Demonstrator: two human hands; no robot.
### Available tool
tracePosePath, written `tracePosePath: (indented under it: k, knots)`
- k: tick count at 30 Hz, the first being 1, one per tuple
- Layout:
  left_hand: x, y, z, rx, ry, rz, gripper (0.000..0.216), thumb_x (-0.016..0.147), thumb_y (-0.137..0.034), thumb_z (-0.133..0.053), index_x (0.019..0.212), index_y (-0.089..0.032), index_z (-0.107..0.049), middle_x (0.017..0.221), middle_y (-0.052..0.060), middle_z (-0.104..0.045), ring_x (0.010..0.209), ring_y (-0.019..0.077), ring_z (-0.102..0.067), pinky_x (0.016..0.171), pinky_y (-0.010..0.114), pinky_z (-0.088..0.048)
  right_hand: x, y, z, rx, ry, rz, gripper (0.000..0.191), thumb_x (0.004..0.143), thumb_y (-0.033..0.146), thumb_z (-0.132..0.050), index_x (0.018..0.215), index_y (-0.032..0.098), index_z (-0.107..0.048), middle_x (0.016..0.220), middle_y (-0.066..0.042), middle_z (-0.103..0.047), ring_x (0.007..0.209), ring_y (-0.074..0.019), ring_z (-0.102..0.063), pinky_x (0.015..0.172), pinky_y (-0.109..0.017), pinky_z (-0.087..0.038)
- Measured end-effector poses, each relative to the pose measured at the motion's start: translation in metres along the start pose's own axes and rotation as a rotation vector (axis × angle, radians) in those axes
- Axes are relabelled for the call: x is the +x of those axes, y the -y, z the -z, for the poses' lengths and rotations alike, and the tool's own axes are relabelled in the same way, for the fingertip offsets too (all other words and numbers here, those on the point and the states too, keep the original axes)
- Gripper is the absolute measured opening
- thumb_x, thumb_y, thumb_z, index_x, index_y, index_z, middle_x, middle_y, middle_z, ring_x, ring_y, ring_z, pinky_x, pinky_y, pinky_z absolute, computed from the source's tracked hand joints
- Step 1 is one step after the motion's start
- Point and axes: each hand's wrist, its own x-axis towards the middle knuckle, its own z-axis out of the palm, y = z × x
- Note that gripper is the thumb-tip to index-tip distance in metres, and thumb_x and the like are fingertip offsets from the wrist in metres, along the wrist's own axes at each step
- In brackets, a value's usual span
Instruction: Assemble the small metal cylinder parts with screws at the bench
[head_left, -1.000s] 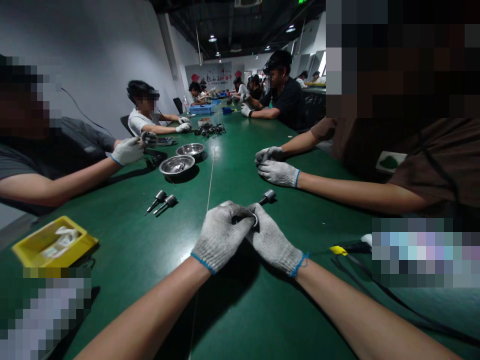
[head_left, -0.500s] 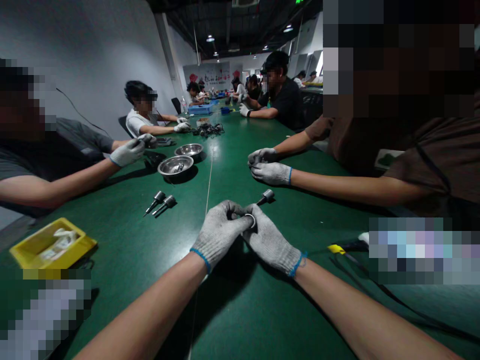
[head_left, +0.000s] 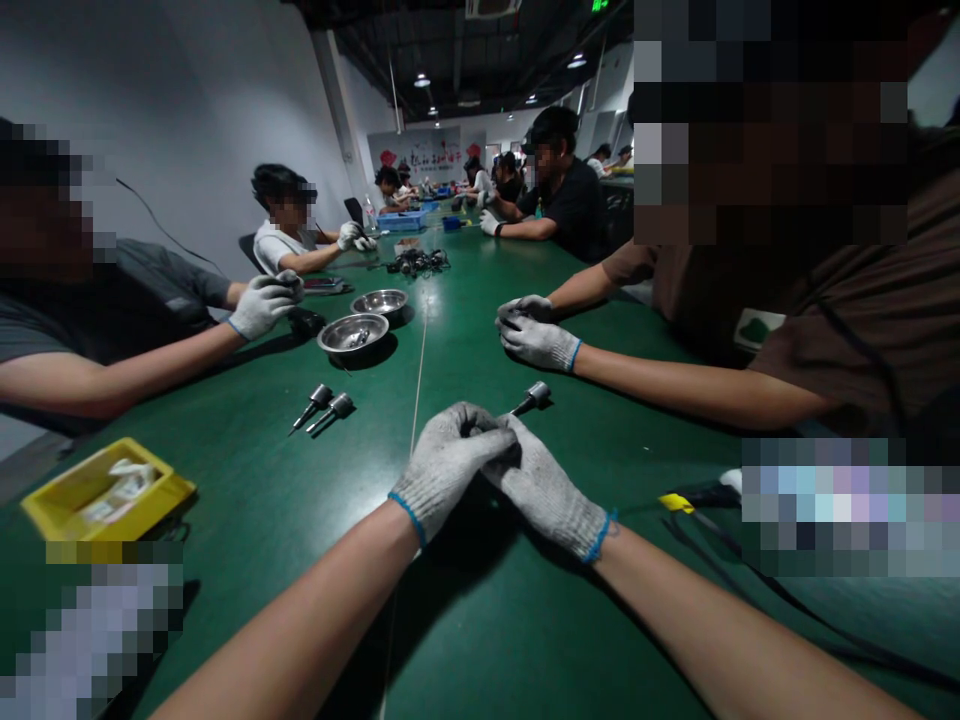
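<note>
Both my hands wear pale knitted gloves with blue cuffs and meet just above the green table. My left hand (head_left: 448, 462) is closed, its thumb laid across to the fingers of my right hand (head_left: 546, 482), which are closed too. Between them they clasp a small round part with a shiny rim, now hidden behind the fingers. Just beyond my hands lies a metal tool with a cylindrical head and thin shaft (head_left: 537, 395). Two similar metal tools, one with a pointed tip (head_left: 320, 398) and one with a slotted shaft (head_left: 341, 404), lie to the left.
Two steel bowls, the nearer (head_left: 352, 338) holding small metal parts, stand ahead left. A yellow bin (head_left: 161, 500) sits at left. Black cables with a yellow tag (head_left: 677, 503) lie at right. Gloved co-workers sit on both sides; one's hands (head_left: 536, 335) rest close ahead right.
My left thumb has slid over the shiny round rim that showed between my hands, so it is covered now. Both hands stay together in nearly the same place.
</note>
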Motion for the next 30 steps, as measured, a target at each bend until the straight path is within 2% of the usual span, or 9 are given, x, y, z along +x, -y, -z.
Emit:
tracePosePath:
  k: [4,7,11,15,18,22,25,30]
  knots:
    - [0.004,0.005,0.005,-0.054,-0.04,-0.055,0.026,0.082,-0.041,-0.071,0.079,-0.016,-0.065,0.067,-0.001,-0.061,0.06,0.0109,-0.054,0.057,0.022,-0.042,0.001,-0.001,0.003,0.055,0.014,-0.027,0.023,0.079,0.03,-0.071,0.097,0.023,-0.057,0.097,-0.002,-0.069,0.093,-0.0219,-0.065,0.094,-0.039,-0.053]
    - [0.004,0.011,0.012,0.087,-0.108,-0.258,0.015,0.087,-0.03,-0.065,0.084,-0.016,-0.068,0.076,0.001,-0.067,0.071,0.0135,-0.062,0.066,0.024,-0.049,0.002,-0.001,0.005,0.044,-0.008,-0.037,0.022,0.078,0.03,-0.072,0.093,0.023,-0.057,0.092,-0.001,-0.067,0.089,-0.0215,-0.063,0.092,-0.039,-0.053]
    - [0.001,0.011,0.019,0.411,-0.037,-0.561,0.018,0.091,-0.019,-0.058,0.095,-0.017,-0.076,0.089,0.004,-0.072,0.084,0.0173,-0.068,0.08,0.03,-0.053,0.002,0.0,0.002,0.067,-0.007,-0.028,0.022,0.079,0.032,-0.071,0.095,0.023,-0.058,0.094,-0.002,-0.069,0.09,-0.0216,-0.064,0.092,-0.039,-0.053]
    - [-0.003,0.006,0.023,0.622,0.038,-0.723,0.022,0.091,-0.013,-0.058,0.098,-0.017,-0.078,0.087,0.005,-0.07,0.079,0.0163,-0.067,0.073,0.029,-0.053,0.002,0.003,0.0,0.065,0.001,0.002,0.022,0.078,0.029,-0.069,0.096,0.023,-0.058,0.095,-0.001,-0.07,0.092,-0.0214,-0.066,0.089,-0.037,-0.054]
    - [-0.006,0.007,0.028,0.692,-0.019,-0.883,0.02,0.091,-0.016,-0.059,0.099,-0.016,-0.078,0.083,0.005,-0.066,0.074,0.0161,-0.065,0.067,0.028,-0.051,0.001,0.005,0.0,0.029,0.005,-0.009,0.021,0.076,0.028,-0.068,0.093,0.023,-0.056,0.088,0.0,-0.068,0.083,-0.0202,-0.064,0.079,-0.034,-0.055]
    - [-0.009,0.016,0.034,0.802,-0.062,-1.102,0.022,0.092,-0.022,-0.06,0.104,-0.016,-0.077,0.083,0.008,-0.066,0.072,0.0184,-0.063,0.065,0.032,-0.052,0.001,0.005,0.002,-0.02,0.003,-0.008,0.018,0.073,0.024,-0.064,0.088,0.023,-0.053,0.083,0.001,-0.064,0.077,-0.0187,-0.06,0.072,-0.032,-0.052]
    - [-0.01,0.02,0.035,0.851,-0.05,-1.154,0.024,0.092,-0.022,-0.059,0.106,-0.015,-0.077,0.082,0.008,-0.067,0.071,0.0192,-0.062,0.064,0.033,-0.052,0.001,0.002,0.002,-0.042,0.008,0.002,0.019,0.071,0.021,-0.061,0.089,0.023,-0.053,0.082,0.002,-0.063,0.076,-0.0182,-0.058,0.071,-0.031,-0.051]
    - [-0.011,0.019,0.032,0.866,-0.044,-1.138,0.023,0.093,-0.022,-0.06,0.107,-0.017,-0.077,0.083,0.008,-0.067,0.071,0.018,-0.062,0.065,0.031,-0.053,0.001,0.0,0.001,-0.067,0.024,0.024,0.02,0.069,0.017,-0.058,0.087,0.023,-0.052,0.081,0.002,-0.062,0.076,-0.0177,-0.056,0.071,-0.03,-0.049]
